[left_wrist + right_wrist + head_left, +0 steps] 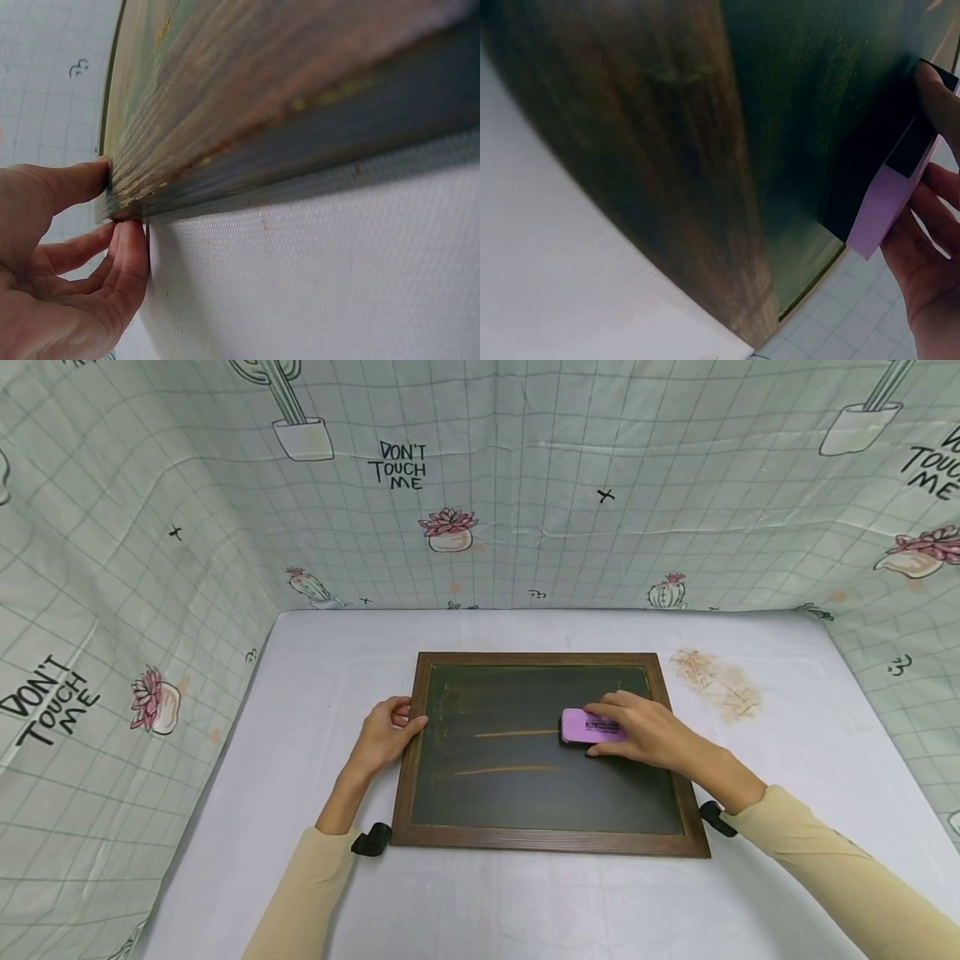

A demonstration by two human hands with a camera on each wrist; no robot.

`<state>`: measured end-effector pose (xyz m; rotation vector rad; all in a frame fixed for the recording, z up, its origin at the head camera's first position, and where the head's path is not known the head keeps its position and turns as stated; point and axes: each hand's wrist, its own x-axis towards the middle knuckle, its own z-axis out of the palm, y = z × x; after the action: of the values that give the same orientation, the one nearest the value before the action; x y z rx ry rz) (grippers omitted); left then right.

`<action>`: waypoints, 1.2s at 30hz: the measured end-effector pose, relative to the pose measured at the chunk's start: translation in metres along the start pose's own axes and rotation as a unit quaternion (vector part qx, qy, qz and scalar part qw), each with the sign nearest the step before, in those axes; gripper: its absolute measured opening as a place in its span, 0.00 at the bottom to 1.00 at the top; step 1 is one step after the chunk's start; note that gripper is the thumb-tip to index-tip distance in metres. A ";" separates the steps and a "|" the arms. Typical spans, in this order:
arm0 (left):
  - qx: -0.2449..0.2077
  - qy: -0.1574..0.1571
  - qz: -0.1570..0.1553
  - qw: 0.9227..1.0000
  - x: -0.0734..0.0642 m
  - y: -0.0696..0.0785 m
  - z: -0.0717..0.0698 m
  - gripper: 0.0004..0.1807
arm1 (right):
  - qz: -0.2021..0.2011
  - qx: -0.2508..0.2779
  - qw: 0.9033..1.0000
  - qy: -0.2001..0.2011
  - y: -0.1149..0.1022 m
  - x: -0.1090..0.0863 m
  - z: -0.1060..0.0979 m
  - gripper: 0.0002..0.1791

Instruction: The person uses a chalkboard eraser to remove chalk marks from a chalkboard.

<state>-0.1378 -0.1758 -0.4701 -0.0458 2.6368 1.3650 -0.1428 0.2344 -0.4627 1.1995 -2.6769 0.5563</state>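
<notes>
A dark green chalkboard (510, 802) in a brown wooden frame lies on the white table. Two thin orange-yellow chalk lines (517, 769) run across its middle, one above the other. My left hand (378, 735) pinches the left side of the frame, thumb on top and fingers at the outer edge, as the left wrist view shows too. In my right hand (645, 727) is a purple board eraser (581, 725) with a black base, gripped between thumb and fingers. It lies over the board's right half, at the right end of the upper line.
An orange-brown smudge (717, 683) marks the white table (555, 902) to the right of the board. A grid-patterned cloth (525, 527) with cactus prints rises behind and at both sides. Black wrist devices (372, 840) sit near the board's lower corners.
</notes>
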 end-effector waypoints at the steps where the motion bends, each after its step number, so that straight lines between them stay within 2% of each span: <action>1: 0.000 0.000 0.000 1.000 0.000 0.000 0.000 0.29 | 0.000 0.002 1.000 -0.001 0.000 0.001 0.001 0.32; 9: -0.002 0.000 0.003 1.000 -0.001 0.002 -0.001 0.28 | 0.003 0.021 1.000 -0.011 -0.006 0.009 0.003 0.31; 36: -0.003 0.006 0.000 1.000 0.002 0.002 -0.002 0.28 | -0.028 0.020 0.999 -0.025 -0.024 0.046 0.019 0.33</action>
<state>-0.1400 -0.1765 -0.4675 -0.0536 2.6420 1.3766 -0.1554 0.1808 -0.4610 1.3127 -2.6761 0.5799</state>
